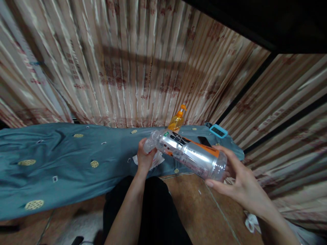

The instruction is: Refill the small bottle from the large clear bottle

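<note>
A large clear plastic bottle (190,153) with a silver, black and orange label lies tilted across the view, its neck toward the left. My right hand (238,178) grips its base, thumb below and fingers on the far side. At the neck end, my left hand (145,157) is closed around a small clear plastic container (149,145). The container and the bottle's neck meet or overlap; I cannot tell exactly how they touch. Under my left hand, a crumpled white tissue (157,160) rests on the blue-green cloth.
A yellow pump bottle (176,121) stands behind the large bottle. A dark phone (203,141) and a blue-framed digital clock (218,131) lie to the right on the patterned cloth (63,156). Pleated curtains (127,68) hang behind. A white bag (252,223) is on the floor.
</note>
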